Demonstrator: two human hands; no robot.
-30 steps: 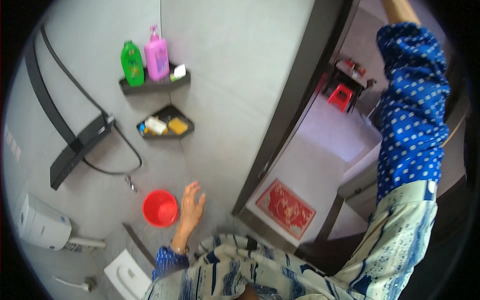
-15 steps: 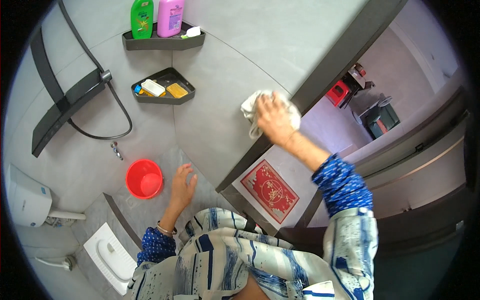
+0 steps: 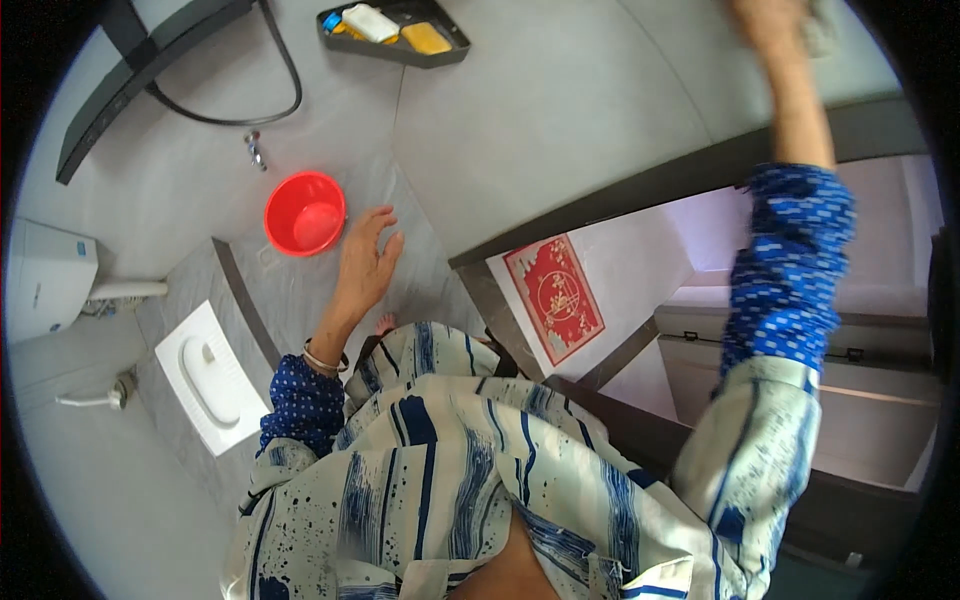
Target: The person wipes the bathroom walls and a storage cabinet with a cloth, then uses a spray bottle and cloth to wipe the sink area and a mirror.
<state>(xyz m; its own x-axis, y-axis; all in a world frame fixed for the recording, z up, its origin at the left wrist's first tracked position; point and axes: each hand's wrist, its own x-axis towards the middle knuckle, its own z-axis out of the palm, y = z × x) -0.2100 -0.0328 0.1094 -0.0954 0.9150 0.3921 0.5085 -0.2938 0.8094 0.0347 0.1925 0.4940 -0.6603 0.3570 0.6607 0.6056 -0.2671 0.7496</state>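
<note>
At the upper right edge, my right hand is stretched up against the grey tiled wall, slightly blurred and partly cut off by the frame. A strip of pale cloth shows beside its fingers, pressed under the hand; most of the cloth is hidden. My left hand hangs in the air near the red bucket, fingers loosely curled and apart, with nothing in it. A bracelet circles that wrist.
A dark corner shelf holds soap bars. Nearby are a small tap, a black shower hose and a white squat toilet. Right of me, a dark door frame borders a doorway with a red mat.
My right hand has moved up and to the right along the wall with the cloth. The view has tilted down, so the upper shelf with bottles is out of sight. My left hand stays empty.
</note>
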